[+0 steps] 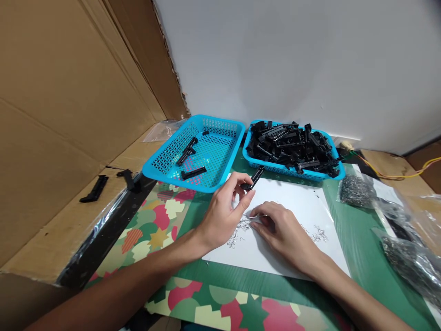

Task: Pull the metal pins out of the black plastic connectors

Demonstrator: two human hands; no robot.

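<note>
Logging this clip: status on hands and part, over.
Left hand holding black part. Right hand pinching thin shiny object beside small metal bits on white paper. Nothing visibly blocking either hand.

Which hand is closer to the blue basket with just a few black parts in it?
Left: the left hand is just off the near right corner of the basket, while the right hand is farther right, over the paper.
</note>
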